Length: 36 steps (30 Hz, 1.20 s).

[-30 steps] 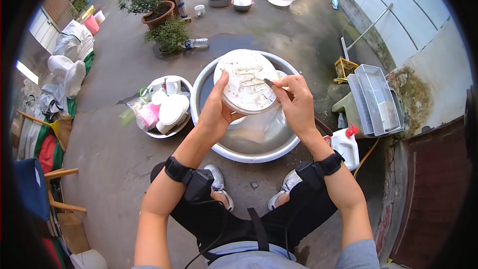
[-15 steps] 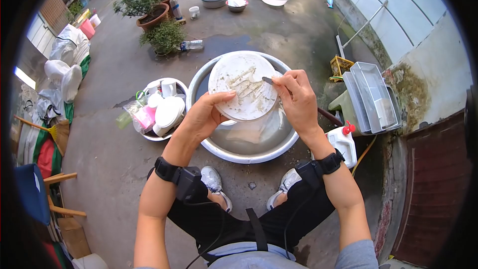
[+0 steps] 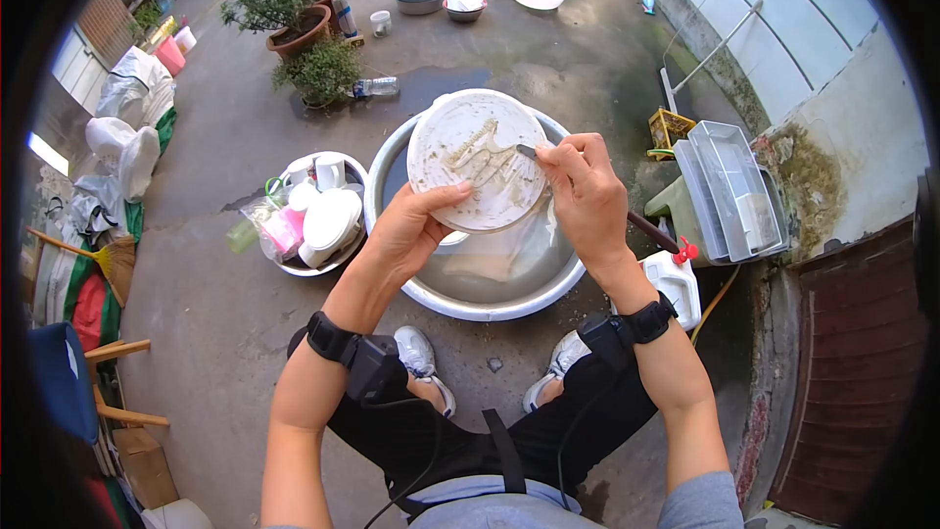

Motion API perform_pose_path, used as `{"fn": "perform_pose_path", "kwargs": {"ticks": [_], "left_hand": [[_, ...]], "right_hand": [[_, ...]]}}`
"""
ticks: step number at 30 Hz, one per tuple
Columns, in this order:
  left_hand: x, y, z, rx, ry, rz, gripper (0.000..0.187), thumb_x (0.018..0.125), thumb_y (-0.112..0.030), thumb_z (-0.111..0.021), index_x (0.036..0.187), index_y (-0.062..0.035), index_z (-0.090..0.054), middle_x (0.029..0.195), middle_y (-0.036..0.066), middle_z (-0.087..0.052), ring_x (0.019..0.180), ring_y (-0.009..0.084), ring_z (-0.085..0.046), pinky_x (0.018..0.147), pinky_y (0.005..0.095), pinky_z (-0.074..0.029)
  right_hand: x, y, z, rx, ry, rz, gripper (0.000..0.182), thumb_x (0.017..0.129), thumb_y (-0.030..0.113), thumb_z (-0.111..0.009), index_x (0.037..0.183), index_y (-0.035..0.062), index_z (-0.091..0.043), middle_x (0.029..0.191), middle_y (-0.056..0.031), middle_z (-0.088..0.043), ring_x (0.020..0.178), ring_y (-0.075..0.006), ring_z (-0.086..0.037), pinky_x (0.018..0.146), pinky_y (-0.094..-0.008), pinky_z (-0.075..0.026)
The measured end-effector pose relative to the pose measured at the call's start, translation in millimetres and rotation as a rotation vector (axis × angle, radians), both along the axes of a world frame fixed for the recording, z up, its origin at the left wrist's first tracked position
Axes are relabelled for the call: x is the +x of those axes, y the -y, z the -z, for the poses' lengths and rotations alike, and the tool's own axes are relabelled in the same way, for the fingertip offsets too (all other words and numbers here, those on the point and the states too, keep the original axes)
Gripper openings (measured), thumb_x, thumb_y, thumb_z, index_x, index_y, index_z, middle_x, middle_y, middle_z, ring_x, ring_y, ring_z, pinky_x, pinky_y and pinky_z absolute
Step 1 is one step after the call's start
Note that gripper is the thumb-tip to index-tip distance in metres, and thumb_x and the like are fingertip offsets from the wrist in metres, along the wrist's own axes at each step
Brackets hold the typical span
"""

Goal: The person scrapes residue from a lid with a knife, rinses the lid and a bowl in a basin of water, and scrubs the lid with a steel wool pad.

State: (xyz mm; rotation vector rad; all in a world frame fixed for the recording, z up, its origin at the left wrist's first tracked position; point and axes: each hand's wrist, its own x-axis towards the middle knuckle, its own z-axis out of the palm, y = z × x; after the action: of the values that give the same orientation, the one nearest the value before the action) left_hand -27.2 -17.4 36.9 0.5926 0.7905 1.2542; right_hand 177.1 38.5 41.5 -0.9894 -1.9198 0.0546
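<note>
A: ok so where was the white disc? looked pretty grubby, brownish streaks all over its face.

B: Up over the big metal basin, held by the lower edge. Left hand was clamped on it, thumb across the dirty face.

A: and the right hand?

B: Thumb and fingers pinched together on a small dark tool, tip right at the streaky side. Couldn't tell if it touched, tbh.

A: anything else around?

B: Yeah, cloudy water in the big basin, a smaller basin of white containers off to the left, and a white jug with a red cap over on the right.
</note>
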Motion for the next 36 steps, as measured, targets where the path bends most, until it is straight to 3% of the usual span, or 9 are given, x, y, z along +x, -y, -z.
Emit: {"fn": "perform_pose_path", "kwargs": {"ticks": [13, 15, 21, 24, 31, 36], "left_hand": [[16, 1, -2, 0.026, 0.036, -0.085, 0.045, 0.086, -0.006, -0.066, 0.127, 0.0001, -0.05, 0.12, 0.011, -0.061, 0.109, 0.0185, -0.061, 0.094, 0.0321, -0.052], [16, 0, 1, -0.005, 0.051, -0.067, 0.05, 0.086, -0.001, -0.063, 0.131, -0.0001, -0.043, 0.124, 0.013, -0.058, 0.112, 0.0202, -0.06, 0.098, 0.0343, -0.051], [16, 1, 0, 0.007, 0.044, -0.086, 0.045, 0.085, -0.005, -0.066, 0.127, -0.0009, -0.05, 0.12, 0.01, -0.062, 0.108, 0.0184, -0.061, 0.094, 0.0321, -0.05], [19, 1, 3, 0.012, 0.072, -0.077, 0.045, 0.086, -0.005, -0.065, 0.128, -0.0009, -0.05, 0.121, 0.01, -0.061, 0.109, 0.0182, -0.061, 0.095, 0.0323, -0.05], [14, -2, 3, 0.005, 0.08, -0.109, 0.045, 0.087, -0.006, -0.064, 0.129, -0.0008, -0.049, 0.123, 0.01, -0.06, 0.109, 0.0168, -0.06, 0.096, 0.0318, -0.05], [16, -2, 2, -0.008, 0.141, -0.095, 0.045, 0.09, -0.007, -0.062, 0.132, -0.0011, -0.044, 0.126, 0.011, -0.056, 0.115, 0.0187, -0.057, 0.101, 0.0332, -0.049]], "right_hand": [[-4, 4, 1, -0.003, -0.011, 0.034, 0.008, 0.083, 0.009, -0.067, 0.09, 0.0108, -0.064, 0.089, -0.0029, -0.058, 0.065, -0.022, -0.063, 0.053, -0.0339, -0.049], [-7, 7, 1, -0.01, -0.01, 0.026, 0.008, 0.083, 0.009, -0.067, 0.09, 0.0108, -0.064, 0.088, -0.003, -0.058, 0.065, -0.0221, -0.063, 0.053, -0.034, -0.049], [-9, 6, 0, 0.022, 0.011, -0.019, 0.007, 0.083, 0.009, -0.067, 0.089, 0.0107, -0.064, 0.087, -0.0025, -0.058, 0.064, -0.0218, -0.063, 0.052, -0.0338, -0.048], [-4, -2, 2, 0.031, -0.009, 0.076, 0.008, 0.082, 0.008, -0.068, 0.088, 0.0107, -0.064, 0.087, -0.002, -0.058, 0.064, -0.0208, -0.063, 0.052, -0.0334, -0.049], [-14, 8, 5, 0.088, 0.036, -0.046, 0.011, 0.081, 0.006, -0.067, 0.09, 0.0113, -0.065, 0.088, -0.0024, -0.057, 0.063, -0.0193, -0.063, 0.052, -0.0322, -0.049], [-9, 3, 4, 0.075, 0.054, 0.056, 0.013, 0.08, 0.004, -0.066, 0.091, 0.0117, -0.065, 0.088, -0.0026, -0.057, 0.063, -0.0189, -0.063, 0.051, -0.0319, -0.049]]}}
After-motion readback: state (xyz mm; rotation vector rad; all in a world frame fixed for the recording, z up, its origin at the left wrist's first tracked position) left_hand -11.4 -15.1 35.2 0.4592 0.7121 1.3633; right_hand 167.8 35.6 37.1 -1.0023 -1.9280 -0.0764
